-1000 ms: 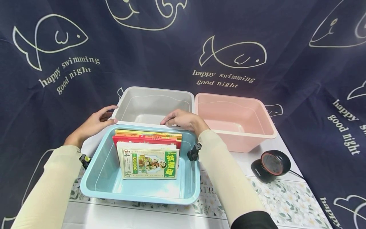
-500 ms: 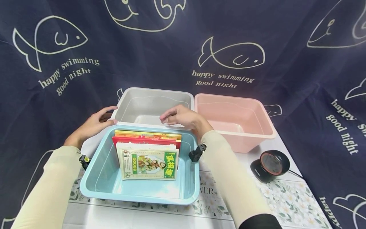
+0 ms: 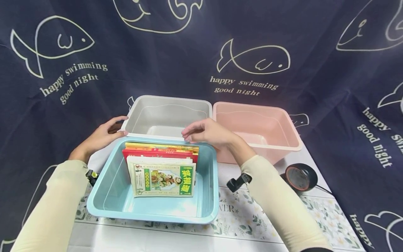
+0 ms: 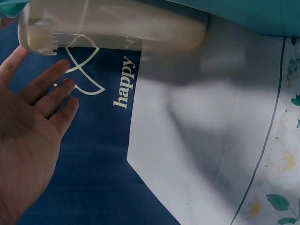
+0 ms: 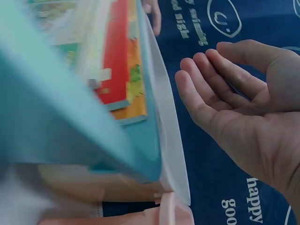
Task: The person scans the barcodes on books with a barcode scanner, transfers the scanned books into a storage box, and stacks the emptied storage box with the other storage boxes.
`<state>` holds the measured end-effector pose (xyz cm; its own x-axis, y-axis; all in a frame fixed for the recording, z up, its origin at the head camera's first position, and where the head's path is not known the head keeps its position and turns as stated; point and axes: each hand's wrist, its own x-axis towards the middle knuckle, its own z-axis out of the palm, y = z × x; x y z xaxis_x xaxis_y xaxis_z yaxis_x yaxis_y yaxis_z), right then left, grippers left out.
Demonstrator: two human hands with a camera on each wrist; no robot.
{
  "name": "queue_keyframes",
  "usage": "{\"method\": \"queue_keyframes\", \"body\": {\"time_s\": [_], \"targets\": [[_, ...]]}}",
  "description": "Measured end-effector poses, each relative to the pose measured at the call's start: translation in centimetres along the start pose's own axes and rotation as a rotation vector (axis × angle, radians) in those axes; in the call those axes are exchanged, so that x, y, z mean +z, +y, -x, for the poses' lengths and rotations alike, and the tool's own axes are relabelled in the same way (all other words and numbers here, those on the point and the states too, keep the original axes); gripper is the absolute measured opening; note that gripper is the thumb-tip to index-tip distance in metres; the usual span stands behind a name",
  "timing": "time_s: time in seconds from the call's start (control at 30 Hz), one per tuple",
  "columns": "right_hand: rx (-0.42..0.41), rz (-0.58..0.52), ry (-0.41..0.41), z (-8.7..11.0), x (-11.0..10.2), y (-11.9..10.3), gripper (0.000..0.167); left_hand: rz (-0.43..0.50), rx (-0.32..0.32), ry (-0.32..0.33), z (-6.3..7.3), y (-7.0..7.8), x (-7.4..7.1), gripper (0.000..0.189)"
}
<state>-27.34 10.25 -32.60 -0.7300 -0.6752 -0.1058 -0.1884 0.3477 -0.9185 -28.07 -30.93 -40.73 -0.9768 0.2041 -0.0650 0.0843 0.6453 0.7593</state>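
Observation:
My left hand [image 3: 102, 137] rests at the left front corner of the grey bin [image 3: 174, 109], its thumb and fingers spread along the rim. In the left wrist view its fingers [image 4: 47, 84] are extended, with the index fingertip right at the bin's edge. My right hand [image 3: 212, 133] hovers over the border between the grey bin and the blue bin [image 3: 151, 217], fingers loosely bent and holding nothing. Several books [image 3: 162, 179] stand upright in a row inside the blue bin, an illustrated cover facing me and a red one behind it. The grey bin's visible floor is bare.
A pink bin [image 3: 255, 111] stands right of the grey one. Further right is a black round device [image 3: 301, 176] with a cable, partly behind my right sleeve. A dark blue fish-print cloth [image 3: 173, 66] hangs behind. A floral mat [image 3: 233, 213] runs under the blue bin.
My right hand has lifted and shifted slightly right, while its wrist and forearm swung outward to the right, off the blue bin's side. The left hand and the books stay put.

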Motion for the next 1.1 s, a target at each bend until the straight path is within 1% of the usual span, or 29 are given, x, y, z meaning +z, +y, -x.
{"method": "queue_keyframes", "body": {"time_s": [0.07, 0.13, 0.23, 0.3, 0.33, 0.5, 0.8, 0.93, 1.1], "targets": [[-0.005, 0.049, -0.027, 1.0, 0.4, 0.2, 0.032, -0.004, 0.001, 0.002, -0.1, 0.0, 0.0, 0.075], [0.022, 0.047, -0.049, 1.8, 0.9, 0.5, 0.032, -0.004, 0.003, 0.002, -0.2, 0.0, 0.0, 0.075], [0.066, -0.003, -0.064, 2.7, 1.8, 1.1, 0.032, -0.007, 0.003, -0.001, -0.2, 0.0, 0.0, 0.076], [0.092, -0.043, -0.057, 3.0, 2.3, 1.5, 0.032, -0.006, 0.0, -0.001, -0.2, 0.0, 0.0, 0.076], [0.095, -0.043, -0.051, 3.1, 2.5, 1.7, 0.031, -0.007, 0.0, -0.001, -0.2, 0.1, 0.0, 0.076], [0.094, -0.01, -0.037, 3.1, 3.4, 2.3, 0.028, -0.009, 0.002, 0.005, 0.0, 0.1, 0.1, 0.075], [0.069, 0.048, -0.07, 3.0, 4.0, 2.5, 0.025, -0.006, -0.002, 0.011, 0.4, 0.2, 0.2, 0.075], [0.041, 0.094, -0.105, 3.1, 4.5, 2.6, 0.026, -0.014, -0.003, 0.014, 0.3, 0.2, 0.2, 0.074], [0.025, 0.159, -0.106, 2.8, 5.5, 2.7, 0.027, -0.019, -0.005, 0.011, 0.0, -0.1, 0.3, 0.074]]}}
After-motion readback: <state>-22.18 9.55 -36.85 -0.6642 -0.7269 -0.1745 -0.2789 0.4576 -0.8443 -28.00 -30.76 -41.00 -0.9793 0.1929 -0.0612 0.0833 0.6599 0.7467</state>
